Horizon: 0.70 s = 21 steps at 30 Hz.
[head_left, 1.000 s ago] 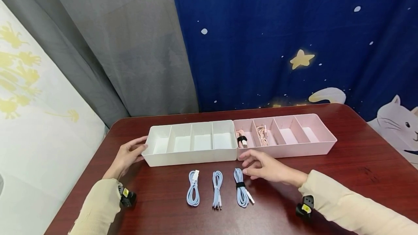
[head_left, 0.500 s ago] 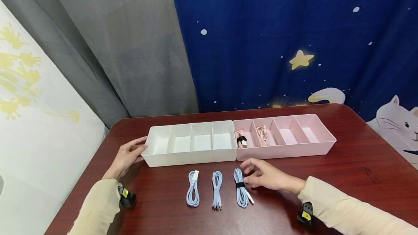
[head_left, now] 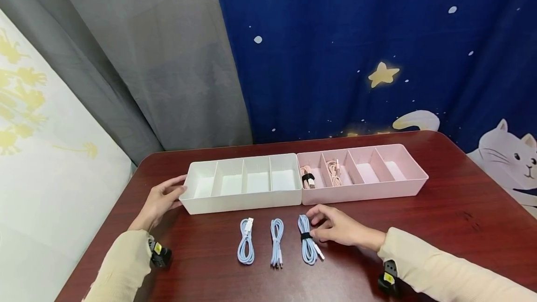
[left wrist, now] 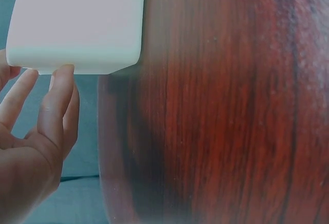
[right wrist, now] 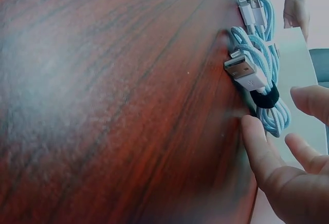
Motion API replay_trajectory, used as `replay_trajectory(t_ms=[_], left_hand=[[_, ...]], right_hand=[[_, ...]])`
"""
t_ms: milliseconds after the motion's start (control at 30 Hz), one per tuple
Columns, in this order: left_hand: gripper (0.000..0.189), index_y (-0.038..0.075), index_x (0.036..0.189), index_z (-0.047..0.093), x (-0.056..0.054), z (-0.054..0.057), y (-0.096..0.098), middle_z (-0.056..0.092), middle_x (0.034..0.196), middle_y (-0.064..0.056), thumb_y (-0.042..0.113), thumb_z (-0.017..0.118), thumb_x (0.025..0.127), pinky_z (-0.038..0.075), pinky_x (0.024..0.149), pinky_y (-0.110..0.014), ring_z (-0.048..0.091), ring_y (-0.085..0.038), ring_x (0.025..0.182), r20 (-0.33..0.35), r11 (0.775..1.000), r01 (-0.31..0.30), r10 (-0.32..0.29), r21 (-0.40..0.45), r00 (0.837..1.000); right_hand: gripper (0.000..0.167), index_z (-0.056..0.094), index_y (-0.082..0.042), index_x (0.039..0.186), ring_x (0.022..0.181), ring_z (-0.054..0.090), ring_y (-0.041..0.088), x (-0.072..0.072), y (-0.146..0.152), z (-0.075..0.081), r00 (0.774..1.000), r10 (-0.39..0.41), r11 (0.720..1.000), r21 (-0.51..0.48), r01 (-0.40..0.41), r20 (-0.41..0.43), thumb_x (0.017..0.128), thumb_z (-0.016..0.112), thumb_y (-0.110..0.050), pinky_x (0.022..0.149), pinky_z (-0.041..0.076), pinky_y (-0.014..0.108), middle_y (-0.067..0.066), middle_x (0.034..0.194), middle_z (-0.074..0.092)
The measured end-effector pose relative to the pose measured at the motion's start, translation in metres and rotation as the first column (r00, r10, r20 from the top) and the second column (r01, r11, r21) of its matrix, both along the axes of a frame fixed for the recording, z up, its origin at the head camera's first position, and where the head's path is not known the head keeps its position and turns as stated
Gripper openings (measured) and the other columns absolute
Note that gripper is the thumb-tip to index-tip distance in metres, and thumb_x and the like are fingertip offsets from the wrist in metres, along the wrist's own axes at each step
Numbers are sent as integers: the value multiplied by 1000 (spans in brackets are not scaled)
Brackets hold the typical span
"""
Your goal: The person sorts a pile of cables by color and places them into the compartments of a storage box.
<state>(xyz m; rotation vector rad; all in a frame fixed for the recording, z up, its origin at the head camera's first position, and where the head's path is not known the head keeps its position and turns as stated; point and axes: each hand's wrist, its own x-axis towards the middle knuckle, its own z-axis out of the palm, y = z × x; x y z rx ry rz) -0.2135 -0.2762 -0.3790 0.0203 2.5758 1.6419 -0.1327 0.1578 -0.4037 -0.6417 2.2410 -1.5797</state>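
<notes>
My left hand (head_left: 160,202) is at the left end of a white divided box (head_left: 241,202), fingertips touching its end wall; the left wrist view shows the fingers (left wrist: 55,103) fairly straight against the box. My right hand (head_left: 333,225) hovers beside a coiled light-blue USB cable (head_left: 309,248) with a black strap, thumb and fingers apart at its right side. The right wrist view shows this cable (right wrist: 275,116) between the spread fingertips. Two more coiled blue cables, a middle one (head_left: 277,242) and a left one (head_left: 245,246), lie in a row on the table.
A pink divided box (head_left: 365,192) butts against the white box's right end. In its two left compartments lie a strapped pink cable (head_left: 306,182) and another pink cable (head_left: 334,174). A dark red wooden table (head_left: 209,274) bears everything; curtains (head_left: 327,59) hang behind it.
My right hand has moved slightly down and closer to the strapped blue cable. My left hand keeps its place at the white box, and the cables have not moved.
</notes>
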Motion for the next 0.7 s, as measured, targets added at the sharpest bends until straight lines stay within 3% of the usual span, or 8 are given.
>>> replay_trajectory(t_ms=[400,433,633,700], left_hand=[[53,7,134,39,-5,0,2,49,115,-21,30,54,89,50,74,-32,58,-8,85,-9,1000,-8,8,-10,1000],[53,10,133,41,-9,-6,-2,50,113,-19,32,55,88,51,73,-31,58,-8,85,-18,1000,-11,11,0,1000],[53,10,134,40,-6,-6,-3,50,114,-19,32,55,88,51,73,-32,58,-7,84,-11,1000,-10,10,-7,1000],[53,7,134,38,-1,0,0,49,115,-21,30,54,89,50,74,-32,58,-7,84,1,1000,-9,9,-19,1000]], right_hand=[[42,46,6,111,68,58,20,-5,-6,-3,999,-51,998,29,51,-2,76,66,-6,52,48,28,16,90,50],[42,46,6,111,68,58,20,-5,-7,-4,999,-54,998,26,54,2,76,66,-6,51,49,29,15,89,50],[43,46,7,111,65,57,19,-7,-12,-6,999,-49,998,38,49,10,76,67,-7,51,50,30,12,85,51],[44,45,7,111,64,56,18,-8,-13,-7,999,-38,998,51,38,9,76,67,-7,51,50,30,11,84,51]])
